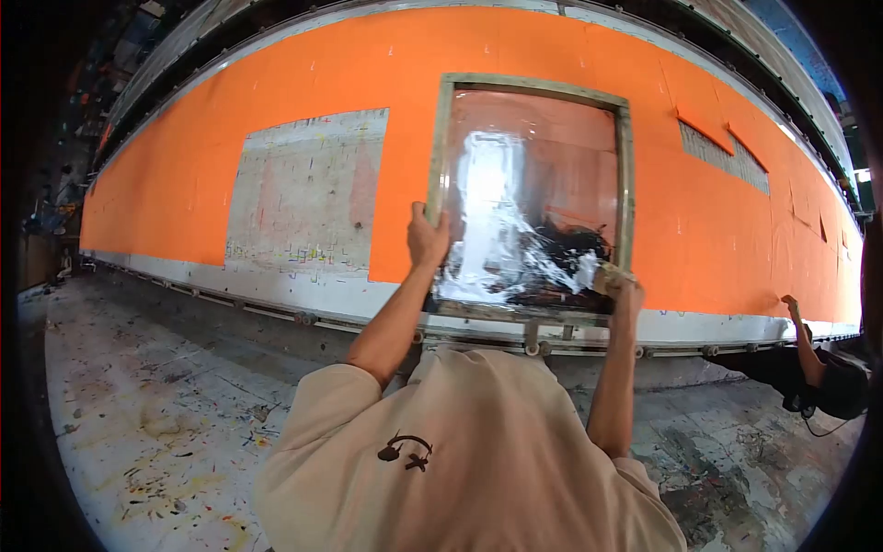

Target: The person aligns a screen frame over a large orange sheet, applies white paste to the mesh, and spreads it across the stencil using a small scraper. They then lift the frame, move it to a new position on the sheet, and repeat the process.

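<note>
A screen-printing frame [531,81] lies on the orange fabric sheet [313,74] in front of me. Glossy white ink [492,175] and a dark patch [575,237] spread across its reddish mesh. My left hand [429,237] is closed on the frame's left rail, thumb and fingers around it. Near the lower right corner, inside the frame, my right hand [626,291] is closed on a small tan squeegee [607,279], at the edge of the white and dark ink. The hand partly hides the squeegee, so its full shape does not show.
The long printing table [345,287] has a rail with rollers [304,318] along its near edge. A bare grey rectangle [303,189] interrupts the fabric at left; folded flaps [705,132] lie at right. Another person [832,377] reaches over the table at far right. Paint stains the floor [175,442].
</note>
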`<control>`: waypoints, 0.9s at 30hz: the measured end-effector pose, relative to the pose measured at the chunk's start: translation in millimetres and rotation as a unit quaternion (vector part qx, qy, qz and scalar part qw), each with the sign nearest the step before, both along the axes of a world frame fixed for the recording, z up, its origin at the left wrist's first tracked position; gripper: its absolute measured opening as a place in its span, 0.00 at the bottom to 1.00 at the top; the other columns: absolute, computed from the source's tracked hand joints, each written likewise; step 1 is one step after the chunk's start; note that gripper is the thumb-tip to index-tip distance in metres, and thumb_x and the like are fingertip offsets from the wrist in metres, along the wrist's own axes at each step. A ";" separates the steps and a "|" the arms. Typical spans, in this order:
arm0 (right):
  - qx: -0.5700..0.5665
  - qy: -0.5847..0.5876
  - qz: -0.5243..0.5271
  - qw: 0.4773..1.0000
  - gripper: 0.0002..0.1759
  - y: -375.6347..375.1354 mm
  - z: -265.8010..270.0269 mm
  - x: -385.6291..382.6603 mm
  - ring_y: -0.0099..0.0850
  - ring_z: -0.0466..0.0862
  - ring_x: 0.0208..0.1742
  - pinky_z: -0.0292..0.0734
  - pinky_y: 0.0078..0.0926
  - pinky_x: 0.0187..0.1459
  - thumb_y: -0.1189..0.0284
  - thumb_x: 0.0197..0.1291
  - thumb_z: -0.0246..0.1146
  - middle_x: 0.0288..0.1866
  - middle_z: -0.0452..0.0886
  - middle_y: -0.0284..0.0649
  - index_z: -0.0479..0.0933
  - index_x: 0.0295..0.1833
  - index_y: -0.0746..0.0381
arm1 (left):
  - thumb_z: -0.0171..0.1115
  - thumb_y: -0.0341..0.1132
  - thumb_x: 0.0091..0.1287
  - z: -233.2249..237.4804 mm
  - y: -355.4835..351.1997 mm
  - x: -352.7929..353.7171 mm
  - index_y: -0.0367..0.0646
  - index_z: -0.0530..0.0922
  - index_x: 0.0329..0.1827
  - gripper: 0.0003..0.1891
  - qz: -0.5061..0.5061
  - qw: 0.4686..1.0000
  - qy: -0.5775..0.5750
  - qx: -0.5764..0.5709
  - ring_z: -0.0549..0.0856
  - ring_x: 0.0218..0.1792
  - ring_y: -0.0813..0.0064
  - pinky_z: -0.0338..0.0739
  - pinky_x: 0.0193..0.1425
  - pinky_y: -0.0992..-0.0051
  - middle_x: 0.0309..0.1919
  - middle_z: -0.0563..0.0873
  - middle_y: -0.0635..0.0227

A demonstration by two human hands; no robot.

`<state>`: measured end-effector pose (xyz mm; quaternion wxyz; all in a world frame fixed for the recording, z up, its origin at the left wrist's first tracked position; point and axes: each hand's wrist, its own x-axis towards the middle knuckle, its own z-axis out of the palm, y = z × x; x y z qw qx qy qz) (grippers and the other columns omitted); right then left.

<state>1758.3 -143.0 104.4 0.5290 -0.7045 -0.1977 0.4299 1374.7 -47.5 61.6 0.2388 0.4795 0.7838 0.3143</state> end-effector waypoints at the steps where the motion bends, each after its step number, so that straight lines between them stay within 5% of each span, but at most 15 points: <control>1: 0.004 0.016 0.007 1.000 0.05 -1.1 -12.4 -19.2 0.26 0.75 0.28 0.68 0.25 0.32 0.78 0.46 0.59 0.28 0.77 0.35 0.77 0.31 0.65 | 0.68 0.44 0.68 -1.2 -1.1 -24.1 0.40 0.72 0.56 0.22 -0.003 1.000 0.012 -0.003 0.86 0.46 0.37 0.79 0.50 0.47 0.43 0.87 0.41; 8: -0.013 0.045 0.027 0.999 0.04 -22.7 -21.0 -140.3 0.23 0.72 0.27 0.67 0.23 0.32 0.76 0.51 0.58 0.27 0.76 0.33 0.76 0.31 0.64 | 0.66 0.43 0.70 -11.3 -17.4 -141.9 0.39 0.72 0.54 0.20 -0.009 1.000 0.026 0.008 0.85 0.46 0.35 0.78 0.50 0.47 0.42 0.87 0.40; 10: 0.005 0.008 0.020 1.000 0.16 -31.4 -23.6 -164.7 0.22 0.76 0.28 0.72 0.20 0.32 0.81 0.50 0.55 0.30 0.79 0.34 0.81 0.45 0.71 | 0.66 0.43 0.70 -18.3 -19.9 -164.1 0.38 0.72 0.54 0.20 -0.018 0.999 0.024 0.016 0.85 0.45 0.35 0.78 0.50 0.46 0.41 0.87 0.40; 17: 0.000 -0.014 0.013 1.000 0.29 -40.3 -48.0 -198.4 0.25 0.81 0.35 0.78 0.23 0.38 0.81 0.51 0.56 0.37 0.83 0.35 0.77 0.63 0.73 | 0.65 0.43 0.71 -18.4 -24.8 -207.9 0.38 0.71 0.52 0.19 -0.039 0.997 0.053 0.031 0.84 0.47 0.36 0.76 0.51 0.46 0.42 0.85 0.42; 27: -0.036 -0.071 0.015 0.997 0.20 -31.6 -47.6 -216.1 0.27 0.82 0.38 0.79 0.25 0.43 0.78 0.53 0.58 0.40 0.83 0.36 0.81 0.52 0.70 | 0.71 0.42 0.64 -26.6 -23.5 -221.5 0.41 0.74 0.53 0.21 -0.067 0.985 0.156 0.006 0.77 0.55 0.50 0.73 0.58 0.51 0.49 0.76 0.52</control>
